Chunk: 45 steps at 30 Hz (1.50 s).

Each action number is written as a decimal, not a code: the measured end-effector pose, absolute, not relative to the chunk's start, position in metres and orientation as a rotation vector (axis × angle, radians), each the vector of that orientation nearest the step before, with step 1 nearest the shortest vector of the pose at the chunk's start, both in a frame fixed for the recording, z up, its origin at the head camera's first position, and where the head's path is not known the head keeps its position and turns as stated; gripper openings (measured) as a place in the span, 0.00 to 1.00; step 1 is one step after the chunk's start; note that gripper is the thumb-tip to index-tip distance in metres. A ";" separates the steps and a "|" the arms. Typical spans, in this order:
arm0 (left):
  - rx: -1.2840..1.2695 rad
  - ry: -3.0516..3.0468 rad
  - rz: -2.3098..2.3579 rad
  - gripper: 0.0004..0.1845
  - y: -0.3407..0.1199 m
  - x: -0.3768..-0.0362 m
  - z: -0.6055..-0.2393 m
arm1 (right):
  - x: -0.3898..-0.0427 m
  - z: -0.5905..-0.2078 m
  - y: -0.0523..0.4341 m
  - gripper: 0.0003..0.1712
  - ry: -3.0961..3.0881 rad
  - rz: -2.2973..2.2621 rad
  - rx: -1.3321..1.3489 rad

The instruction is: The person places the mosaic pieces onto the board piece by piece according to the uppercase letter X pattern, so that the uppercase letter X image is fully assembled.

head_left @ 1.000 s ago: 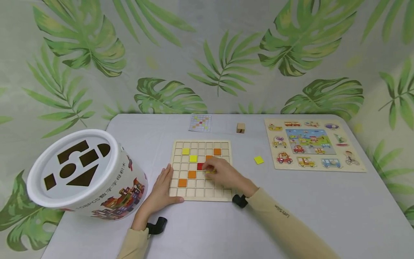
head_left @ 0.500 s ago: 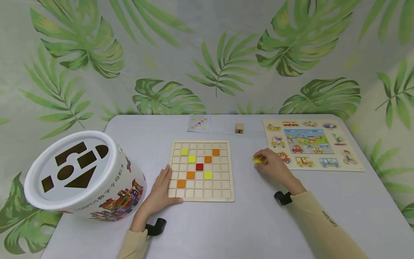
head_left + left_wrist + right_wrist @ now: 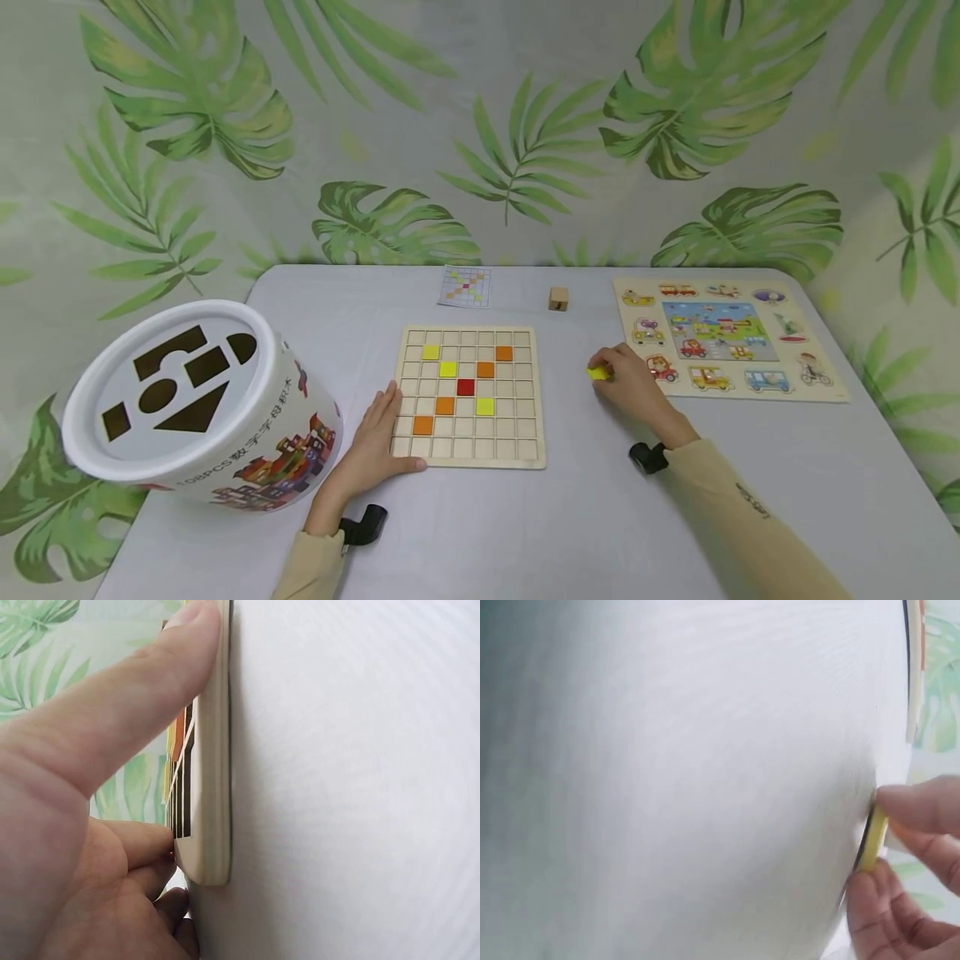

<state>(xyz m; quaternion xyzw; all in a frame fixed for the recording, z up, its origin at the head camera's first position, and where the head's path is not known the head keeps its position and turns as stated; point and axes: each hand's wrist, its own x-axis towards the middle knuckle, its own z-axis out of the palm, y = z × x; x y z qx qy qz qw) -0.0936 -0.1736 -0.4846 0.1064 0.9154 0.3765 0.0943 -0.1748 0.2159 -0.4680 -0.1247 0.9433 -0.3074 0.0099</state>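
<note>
Lay tipped on its side at the lower left of the head view, a white bucket [image 3: 198, 404], its shape-cut lid facing the camera. Rested flat at the lower left corner of the wooden grid board [image 3: 468, 396], the left hand [image 3: 373, 446], fingers straight and thumb along the near rim, apparently to keep the board from sliding. Sat in the board's cells near frame centre, 7 tiles: 3 yellow, 3 orange, 1 red. Lay above the board, a small pattern card [image 3: 465, 286] and a wooden cube [image 3: 558, 298]. Pinched the yellow tile [image 3: 597, 373] at its edges on the tabletop right of the board, the right hand [image 3: 633, 385], fingers clamped on it. Lay at the right, a vehicle puzzle [image 3: 726, 336].
</note>
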 end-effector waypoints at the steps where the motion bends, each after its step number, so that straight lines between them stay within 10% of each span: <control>1: 0.313 2.715 1.116 0.63 -0.174 -0.094 -0.485 | -0.175 -0.468 0.214 0.12 2.934 -0.966 -0.404; 20: 0.293 2.702 1.135 0.63 -0.174 -0.094 -0.483 | -0.132 -0.456 0.118 0.14 2.581 -0.962 -1.004; 45: 0.332 2.724 1.102 0.62 -0.175 -0.095 -0.484 | -0.128 -0.459 0.123 0.14 2.602 -0.940 -0.958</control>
